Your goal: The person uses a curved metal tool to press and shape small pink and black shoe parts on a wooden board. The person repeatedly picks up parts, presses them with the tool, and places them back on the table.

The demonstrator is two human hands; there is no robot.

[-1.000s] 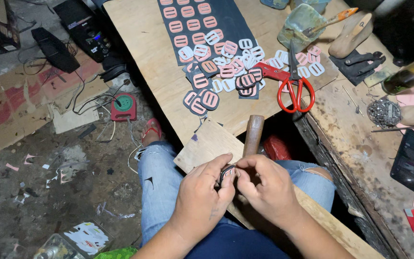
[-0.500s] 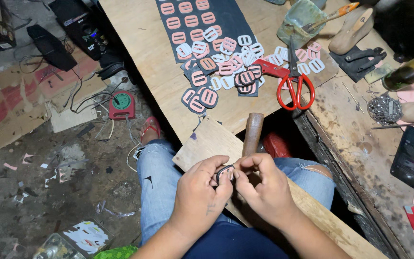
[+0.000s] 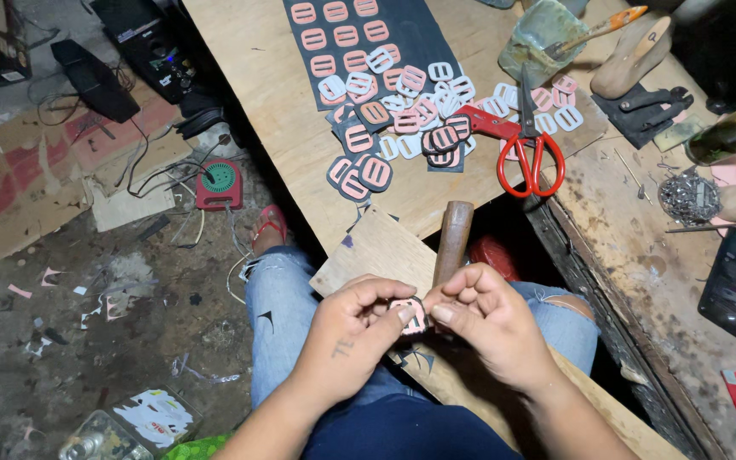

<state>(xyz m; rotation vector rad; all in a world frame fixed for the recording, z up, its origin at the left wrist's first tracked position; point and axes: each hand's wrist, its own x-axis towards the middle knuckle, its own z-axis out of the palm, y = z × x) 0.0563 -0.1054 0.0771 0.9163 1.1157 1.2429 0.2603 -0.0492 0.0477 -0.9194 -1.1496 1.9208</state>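
Right now the left hand (image 3: 353,328) and right hand (image 3: 485,319) both pinch one pink buckle piece (image 3: 409,313), fitting it; steady fingertip pressure comes next, I'd say.

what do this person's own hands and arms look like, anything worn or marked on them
Both forearms are bare, with no sleeves, gloves, watch or rings in view. The left hand has a small dark tattoo-like mark near the wrist. The right hand shows no markings. Nails are short and unpainted.
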